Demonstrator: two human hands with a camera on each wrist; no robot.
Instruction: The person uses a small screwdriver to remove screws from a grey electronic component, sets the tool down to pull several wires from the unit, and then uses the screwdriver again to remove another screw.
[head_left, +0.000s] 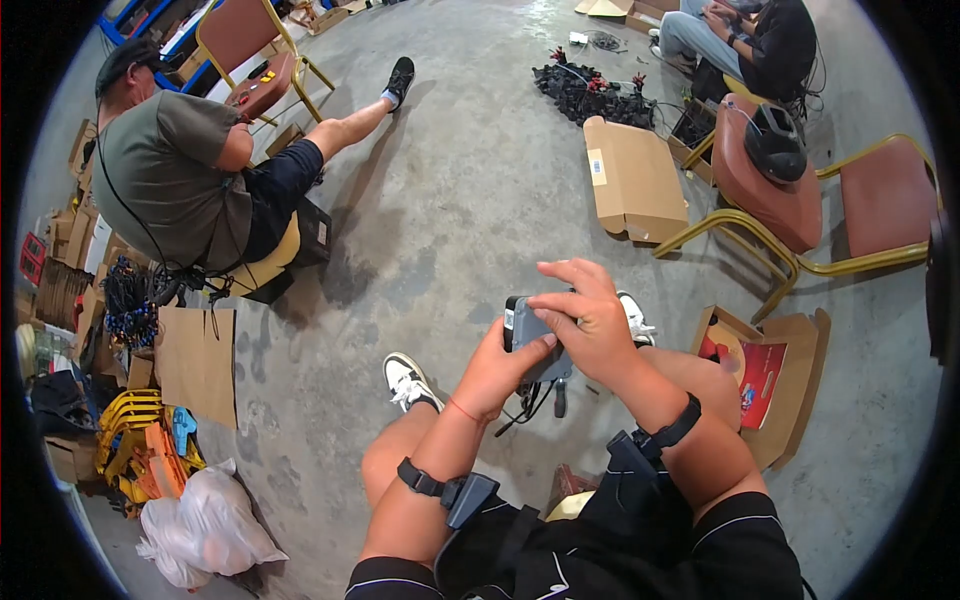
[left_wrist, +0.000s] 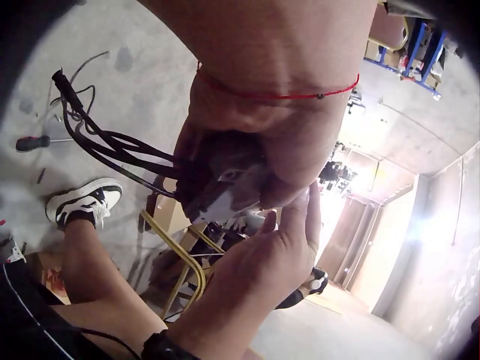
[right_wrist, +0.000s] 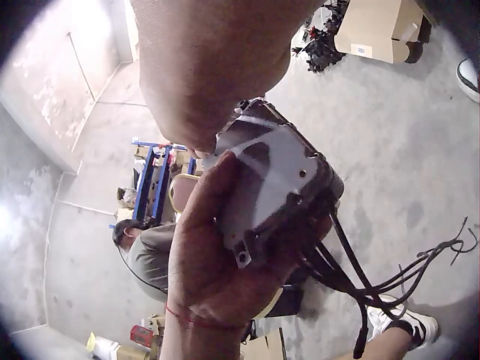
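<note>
Hands: left hand (head_left: 497, 375) cradling grey box (right_wrist: 281, 176), thumb laid across the flat face, fingers wrapped behind; probably so held for steady support with much of the face left bare. Right hand (head_left: 595, 320) at the upper edge of the same, thumb bent towards it, fingers mostly extended and apart; whether pinching the edge or merely resting there, not possible to tell. Box aloft between both hands, in front of the lap, tilted; black cables (right_wrist: 334, 279) hanging loose from one end, apparently left free so as not to hamper the grip. Screwdriver (left_wrist: 34, 142) on the floor, near the feet, perhaps put there for easy reach. Containers: open carton (head_left: 800, 395) on the floor beside the right knee, flaps spread, red printed piece (head_left: 762, 385) within, likely packaging; brown carton (head_left: 635, 175) with white label, farther forward, interior not visible; white plastic bags (head_left: 225, 520), floor at left, bulging, contents not discernible. Chair (head_left: 735, 185) at right, serving as a stand for a dark helmet-like item (head_left: 777, 145), presumably to keep it off the floor. Yellow and orange parts (head_left: 130, 430), heaped beyond the bags, uncontained.
</note>
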